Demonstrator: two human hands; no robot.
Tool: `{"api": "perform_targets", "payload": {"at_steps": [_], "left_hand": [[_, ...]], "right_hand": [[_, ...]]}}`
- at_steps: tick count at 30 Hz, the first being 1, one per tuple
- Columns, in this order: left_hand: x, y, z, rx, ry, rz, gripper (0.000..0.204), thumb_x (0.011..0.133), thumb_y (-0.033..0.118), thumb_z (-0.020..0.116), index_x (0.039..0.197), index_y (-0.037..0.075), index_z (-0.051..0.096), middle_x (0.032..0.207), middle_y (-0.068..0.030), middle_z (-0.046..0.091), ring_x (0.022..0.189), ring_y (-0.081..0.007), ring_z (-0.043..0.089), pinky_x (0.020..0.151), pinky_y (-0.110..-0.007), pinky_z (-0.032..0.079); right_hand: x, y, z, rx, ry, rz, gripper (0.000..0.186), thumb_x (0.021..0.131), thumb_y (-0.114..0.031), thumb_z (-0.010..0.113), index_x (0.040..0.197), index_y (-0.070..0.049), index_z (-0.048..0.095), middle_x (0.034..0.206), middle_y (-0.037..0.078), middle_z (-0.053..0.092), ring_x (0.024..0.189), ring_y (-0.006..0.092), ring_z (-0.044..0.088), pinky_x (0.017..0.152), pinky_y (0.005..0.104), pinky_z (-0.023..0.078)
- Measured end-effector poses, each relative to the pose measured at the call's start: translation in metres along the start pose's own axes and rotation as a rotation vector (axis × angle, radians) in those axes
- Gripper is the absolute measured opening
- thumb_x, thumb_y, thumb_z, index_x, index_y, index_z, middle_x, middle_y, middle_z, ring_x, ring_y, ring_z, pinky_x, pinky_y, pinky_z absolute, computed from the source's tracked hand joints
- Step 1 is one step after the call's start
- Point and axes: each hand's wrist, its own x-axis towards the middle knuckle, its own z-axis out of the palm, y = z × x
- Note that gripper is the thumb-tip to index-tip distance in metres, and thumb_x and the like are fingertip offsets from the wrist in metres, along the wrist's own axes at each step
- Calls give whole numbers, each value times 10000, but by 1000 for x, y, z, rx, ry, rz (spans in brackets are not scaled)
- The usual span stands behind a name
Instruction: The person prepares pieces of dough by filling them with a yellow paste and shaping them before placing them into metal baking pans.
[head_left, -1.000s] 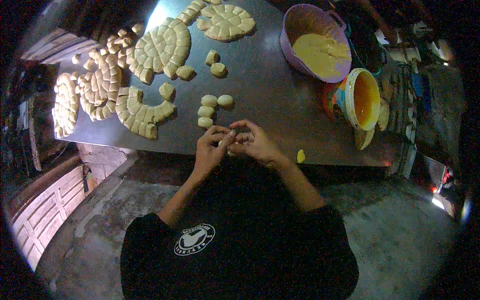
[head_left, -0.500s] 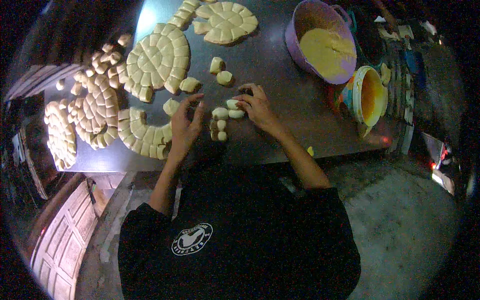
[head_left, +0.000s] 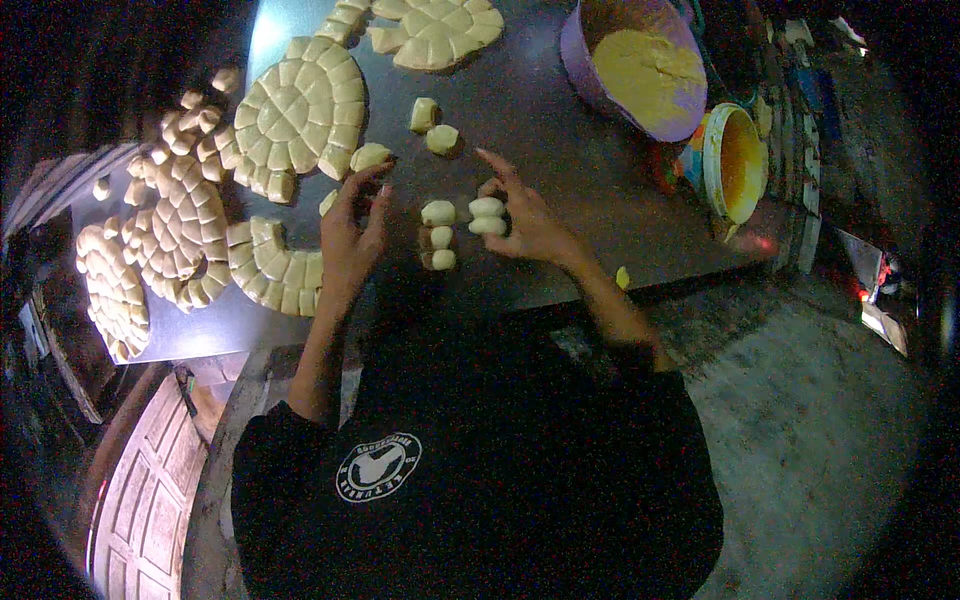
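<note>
My left hand (head_left: 352, 228) is open above the table, its thumb and fingers apart. Its fingertips are close to a pale dough piece (head_left: 371, 156); I cannot tell whether they touch. My right hand (head_left: 530, 222) has two small rounded dough pieces (head_left: 487, 216) side by side between its thumb and curled fingers, while the index finger points away. Between my hands a short column of dough lumps (head_left: 438, 212) lies on the dark table. Two further dough pieces (head_left: 441, 139) sit farther off.
Scored dough rounds (head_left: 300, 105) and a curved strip of cut dough (head_left: 275, 268) cover the left side, with loose lumps (head_left: 187, 128) beyond. At the right stand a purple tub (head_left: 580, 60) holding a yellowish mass and a white-rimmed bucket (head_left: 712, 165). The table's near edge runs close to my body.
My right hand has shifted right, and the two dough pieces beside it have moved away from the column. My left hand has drawn a little to the left. The whole view has shifted slightly.
</note>
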Motion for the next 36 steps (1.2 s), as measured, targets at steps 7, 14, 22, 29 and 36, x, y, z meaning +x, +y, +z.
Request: {"api": "perform_targets", "payload": {"at_steps": [7,14,22,29,36], "left_hand": [[-28,-3,5,34,-4,-90,257,909,114,588,1161,68,594,924,-91,650,768,-137,590,704,-278,484],[-69,-24,1,178,92,86,240,875,123,617,1103,51,637,943,-111,673,795,-177,638,709,-278,492],[-82,23,10,796,-76,510,159,866,151,614,991,75,675,914,-109,639,867,-268,617,734,-356,488],[-86,101,88,23,239,168,258,889,108,603,1140,47,604,981,-117,625,859,-208,621,736,-316,510],[-110,190,195,-96,222,246,121,897,67,599,964,-2,673,919,-90,599,847,-165,605,725,-259,498]], "right_hand": [[-31,-18,45,49,-51,-28,996,653,-83,772,1462,-164,197,1227,135,473,1052,336,508,950,431,433],[-18,-19,15,-426,198,-283,631,726,-190,746,1290,-89,483,1221,167,512,1086,378,517,894,430,455],[87,-2,14,-360,396,-244,275,807,-180,668,1016,-6,631,997,211,610,935,402,575,847,425,468],[-34,-32,-33,516,312,-122,277,835,-143,702,1066,-11,629,986,89,640,982,199,607,820,326,516],[-141,-22,-89,987,550,-404,277,807,-9,702,1079,-22,648,1018,58,642,939,174,624,863,307,521]]}}
